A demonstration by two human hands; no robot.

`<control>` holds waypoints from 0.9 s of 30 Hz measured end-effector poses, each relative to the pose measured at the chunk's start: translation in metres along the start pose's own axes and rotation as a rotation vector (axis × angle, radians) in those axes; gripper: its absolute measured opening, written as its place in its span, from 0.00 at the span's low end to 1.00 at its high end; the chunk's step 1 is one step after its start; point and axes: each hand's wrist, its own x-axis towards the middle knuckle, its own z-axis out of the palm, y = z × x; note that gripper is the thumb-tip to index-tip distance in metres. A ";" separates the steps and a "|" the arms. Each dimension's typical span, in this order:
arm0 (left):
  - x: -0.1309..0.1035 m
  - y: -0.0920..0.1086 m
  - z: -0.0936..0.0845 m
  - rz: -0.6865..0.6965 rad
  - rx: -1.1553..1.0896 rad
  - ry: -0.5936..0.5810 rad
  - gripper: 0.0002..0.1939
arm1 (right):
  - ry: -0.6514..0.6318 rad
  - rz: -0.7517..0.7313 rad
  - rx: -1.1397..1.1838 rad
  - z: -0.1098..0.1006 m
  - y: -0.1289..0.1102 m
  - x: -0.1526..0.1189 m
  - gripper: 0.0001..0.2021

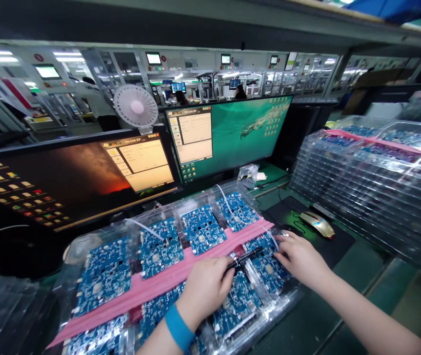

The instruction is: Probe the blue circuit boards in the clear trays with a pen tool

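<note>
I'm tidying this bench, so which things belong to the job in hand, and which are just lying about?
Seemingly in use:
- black pen-like tool, in the left hand
- blue boards
- pink strip

Probably just lying about:
- gold mouse
- crumpled clear bag

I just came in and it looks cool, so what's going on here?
A person's left hand holds a black pen over the blue circuit boards in a clear plastic tray. The right hand is at the tray's right side, beside a thin white strip; I can't tell whether its grip is closed on it. A pink band lies across the tray, and two lit screens stand behind.
</note>
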 end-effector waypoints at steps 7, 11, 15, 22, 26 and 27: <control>0.002 -0.001 0.000 0.014 -0.007 0.057 0.10 | 0.264 0.009 0.159 -0.002 0.012 -0.010 0.12; 0.004 -0.008 0.002 0.064 0.003 0.103 0.10 | 0.496 0.240 0.088 -0.002 0.063 0.001 0.17; 0.008 -0.017 0.006 0.127 0.042 0.167 0.10 | 0.377 0.328 -0.031 0.005 0.130 0.018 0.12; 0.009 -0.025 0.008 0.177 0.092 0.200 0.09 | 0.142 0.279 -0.046 0.036 0.174 0.038 0.10; 0.010 -0.025 0.007 0.178 0.080 0.186 0.09 | 0.094 0.275 -0.046 0.043 0.178 0.043 0.12; 0.010 -0.024 0.006 0.171 0.069 0.182 0.09 | 0.091 0.280 -0.047 0.045 0.179 0.043 0.12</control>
